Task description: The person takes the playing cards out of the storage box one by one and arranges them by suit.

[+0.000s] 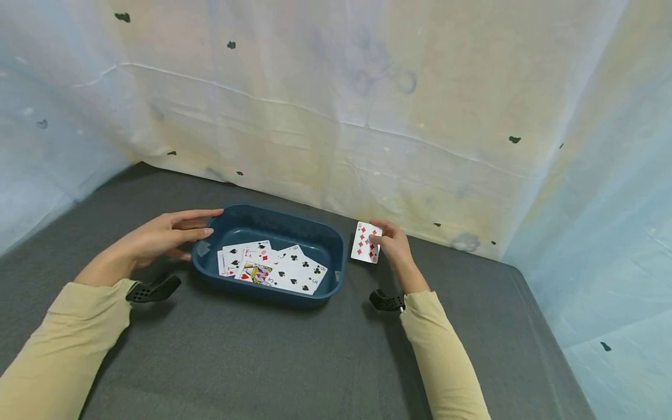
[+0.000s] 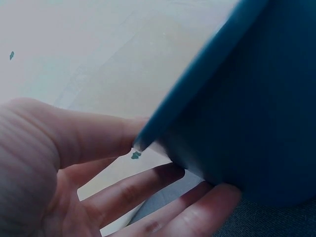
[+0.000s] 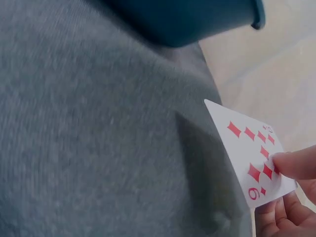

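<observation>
My right hand [image 1: 395, 245] pinches a playing card [image 1: 362, 247] with red diamonds, the thumb on its face and fingers behind. The card is held up, tilted, just right of a blue plastic tub [image 1: 283, 217]. In the right wrist view, the card [image 3: 242, 148] stands apart from the grey surface and casts a shadow on it. My left hand [image 1: 163, 236] rests against the tub's left end. Its thumb touches the rim and the other fingers reach along the outer wall [image 2: 256, 113]. Several loose playing cards [image 1: 294, 273] lie overlapping, face up, inside the tub, including a queen or similar picture card.
A dark grey cloth-covered table [image 1: 294, 361] lies under the tub. Behind it hangs a pale patterned curtain [image 1: 336, 93], close to the tub's far side and my right hand. A bluish curtain [image 1: 619, 233] closes off the right side. Each wrist wears a black strap device [image 1: 387, 301].
</observation>
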{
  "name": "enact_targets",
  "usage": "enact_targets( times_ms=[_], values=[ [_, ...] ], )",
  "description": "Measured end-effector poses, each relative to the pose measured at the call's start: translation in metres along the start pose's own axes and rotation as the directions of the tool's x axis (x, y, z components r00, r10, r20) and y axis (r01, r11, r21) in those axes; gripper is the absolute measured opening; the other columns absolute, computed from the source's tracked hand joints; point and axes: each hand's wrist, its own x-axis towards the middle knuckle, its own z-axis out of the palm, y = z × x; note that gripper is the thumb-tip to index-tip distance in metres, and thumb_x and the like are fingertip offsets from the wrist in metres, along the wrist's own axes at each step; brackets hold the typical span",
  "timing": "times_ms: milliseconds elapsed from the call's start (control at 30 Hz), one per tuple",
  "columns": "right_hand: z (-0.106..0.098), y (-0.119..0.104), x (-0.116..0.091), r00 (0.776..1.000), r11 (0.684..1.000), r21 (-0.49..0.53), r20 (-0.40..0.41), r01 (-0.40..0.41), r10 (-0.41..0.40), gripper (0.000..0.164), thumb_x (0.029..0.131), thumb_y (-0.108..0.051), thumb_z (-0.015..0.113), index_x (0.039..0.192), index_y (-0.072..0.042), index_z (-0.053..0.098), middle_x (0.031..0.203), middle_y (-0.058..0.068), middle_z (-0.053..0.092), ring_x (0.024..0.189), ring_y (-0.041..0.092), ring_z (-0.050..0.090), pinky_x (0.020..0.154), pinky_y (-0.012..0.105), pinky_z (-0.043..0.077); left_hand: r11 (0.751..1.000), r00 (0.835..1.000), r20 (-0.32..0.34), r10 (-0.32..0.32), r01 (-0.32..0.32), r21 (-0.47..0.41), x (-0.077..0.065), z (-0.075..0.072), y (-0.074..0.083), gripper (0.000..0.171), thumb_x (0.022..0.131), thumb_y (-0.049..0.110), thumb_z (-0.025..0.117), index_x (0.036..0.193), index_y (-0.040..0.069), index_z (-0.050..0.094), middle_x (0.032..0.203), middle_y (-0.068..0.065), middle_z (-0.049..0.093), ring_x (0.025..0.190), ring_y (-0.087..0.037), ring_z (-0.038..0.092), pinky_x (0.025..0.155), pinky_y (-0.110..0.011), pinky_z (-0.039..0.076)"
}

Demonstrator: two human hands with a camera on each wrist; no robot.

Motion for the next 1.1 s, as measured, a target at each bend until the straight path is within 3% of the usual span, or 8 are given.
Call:
enact_targets(
  times_ms=[167, 367, 600, 800, 1100],
  values=[
    [0.001, 0.012, 0.005, 1.000, 0.999, -0.032, -0.003, 0.029, -0.029, 0.042, 0.088, 0.000, 0.062, 0.129, -0.007, 0.059, 0.121, 0.019, 0.058, 0.103, 0.025, 0.054, 0.085, 0.034, 0.046, 1.000, 1.000, -0.002, -0.002, 0.002, -0.001, 0.000, 0.000, 0.000, 0.066, 0.099, 0.035, 0.053, 0.154, 0.015, 0.022, 0.153, -0.028, 0.024, 0.132, -0.048, 0.038, 0.089, -0.057, 0.050],
    [0.003, 0.022, 0.009, 0.998, 0.985, -0.165, -0.020, 0.053, -0.057, 0.044, 0.086, -0.003, 0.067, 0.128, -0.008, 0.060, 0.113, 0.018, 0.062, 0.096, 0.027, 0.062, 0.069, 0.025, 0.048, 1.000, 1.000, -0.002, 0.000, 0.000, -0.005, 0.000, 0.001, 0.001, 0.066, 0.099, 0.035, 0.053, 0.154, 0.015, 0.022, 0.153, -0.028, 0.024, 0.132, -0.047, 0.038, 0.089, -0.057, 0.050],
    [0.005, 0.024, 0.007, 0.994, 0.954, -0.290, -0.053, 0.072, -0.091, 0.043, 0.082, -0.006, 0.071, 0.124, -0.003, 0.062, 0.125, 0.021, 0.059, 0.112, 0.032, 0.058, 0.087, 0.042, 0.050, 1.000, 1.000, 0.000, 0.009, -0.009, -0.009, 0.000, 0.001, 0.001, 0.065, 0.099, 0.035, 0.052, 0.154, 0.015, 0.023, 0.154, -0.027, 0.024, 0.132, -0.047, 0.038, 0.089, -0.057, 0.050],
    [0.007, 0.021, 0.005, 0.991, 0.946, -0.312, -0.075, 0.085, -0.114, 0.040, 0.081, -0.008, 0.071, 0.120, -0.002, 0.065, 0.126, 0.021, 0.058, 0.115, 0.033, 0.055, 0.093, 0.047, 0.046, 1.000, 1.000, 0.008, 0.007, -0.007, -0.023, -0.001, 0.001, 0.001, 0.065, 0.099, 0.034, 0.052, 0.154, 0.015, 0.022, 0.155, -0.026, 0.023, 0.134, -0.047, 0.036, 0.090, -0.057, 0.049],
    [0.010, 0.001, -0.001, 0.995, 0.981, -0.176, -0.049, 0.080, -0.090, 0.042, 0.086, -0.018, 0.070, 0.126, -0.007, 0.062, 0.134, 0.015, 0.055, 0.128, 0.032, 0.047, 0.103, 0.048, 0.042, 1.000, 1.000, 0.003, 0.004, -0.004, -0.023, 0.000, 0.000, -0.001, 0.065, 0.099, 0.035, 0.052, 0.154, 0.015, 0.022, 0.154, -0.026, 0.024, 0.133, -0.046, 0.038, 0.090, -0.056, 0.049]
  ],
)
